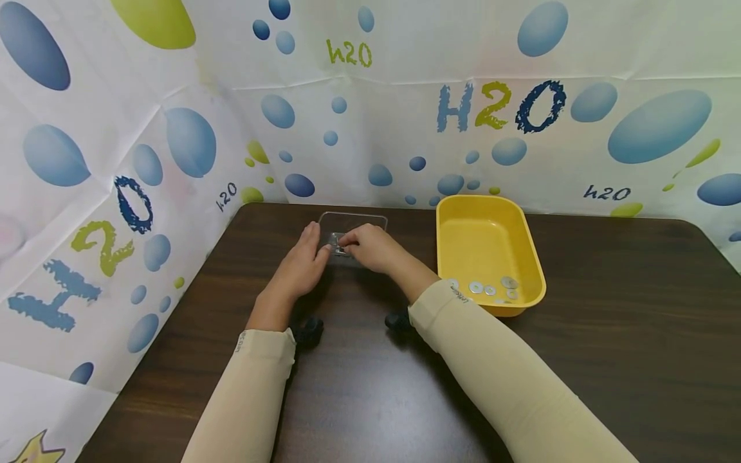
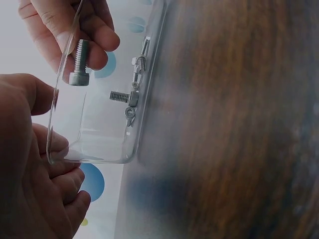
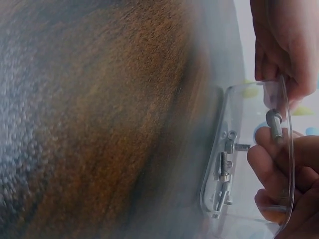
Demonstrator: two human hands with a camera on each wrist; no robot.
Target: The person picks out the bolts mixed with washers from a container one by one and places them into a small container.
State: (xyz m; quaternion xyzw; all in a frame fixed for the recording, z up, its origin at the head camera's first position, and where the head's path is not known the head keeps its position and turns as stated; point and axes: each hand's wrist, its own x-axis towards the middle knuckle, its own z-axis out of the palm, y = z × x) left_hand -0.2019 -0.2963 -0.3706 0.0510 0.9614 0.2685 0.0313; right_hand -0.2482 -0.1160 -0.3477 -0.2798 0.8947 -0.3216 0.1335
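A clear plastic box [image 1: 354,214] stands near the back of the table. My left hand [image 1: 298,265] grips its left side, thumb at the near rim and fingers along the outer wall. Within the box, my right hand [image 1: 373,247] pinches a silver socket-head bolt [image 2: 79,63] by its threaded end, head pointing toward my left hand. Below it on the box floor lie another socket-head bolt [image 2: 119,96], a wing nut [image 2: 130,115] and several small metal fasteners [image 3: 224,169], partly overlapping.
To the right stands a yellow tray [image 1: 480,222] with several flat washers [image 1: 476,287] near its front end; my right forearm passes over its front left corner. A printed white curtain [image 1: 405,109] hangs behind the dark wooden table [image 1: 625,334] and along its left.
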